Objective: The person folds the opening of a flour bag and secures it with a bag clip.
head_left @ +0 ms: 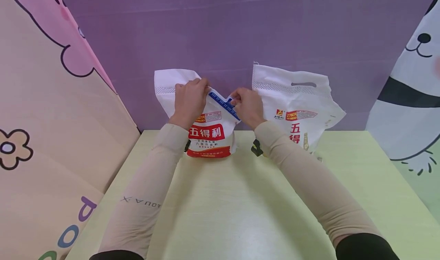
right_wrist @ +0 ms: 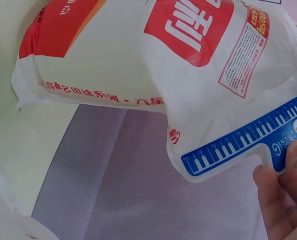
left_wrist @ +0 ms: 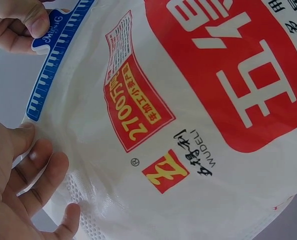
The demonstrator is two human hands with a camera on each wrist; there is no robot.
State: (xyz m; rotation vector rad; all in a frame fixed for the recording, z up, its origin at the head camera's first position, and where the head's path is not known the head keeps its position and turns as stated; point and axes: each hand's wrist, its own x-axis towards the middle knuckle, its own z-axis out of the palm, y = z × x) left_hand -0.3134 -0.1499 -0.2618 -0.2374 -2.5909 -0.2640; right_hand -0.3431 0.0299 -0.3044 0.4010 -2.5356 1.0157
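Blue, with a piano-key print, the clip (head_left: pixel 224 106) is set along the slanting upper edge of the left flour bag (head_left: pixel 206 132). Its projecting tab (right_wrist: pixel 274 150) is pinched between thumb and fingers of the right hand (head_left: pixel 248 105), presumably because it offers the surest hold without the bag being crushed. The bag's edge is pinched by the left hand (head_left: pixel 190 101) just beside the clip's other end, apparently so that the plastic is kept taut and in line; beyond this hand, the white top of the bag is left flaring outward. The bag is stood on the tabletop (head_left: pixel 220 206), by which its weight is likely borne, so that the hands need only steady the top. To the right, a second flour bag (head_left: pixel 292 99) is placed apart from the first, its lower part partly hidden by the right sleeve (head_left: pixel 306 176). Behind both, a purple backdrop (head_left: pixel 220 30) is hung.
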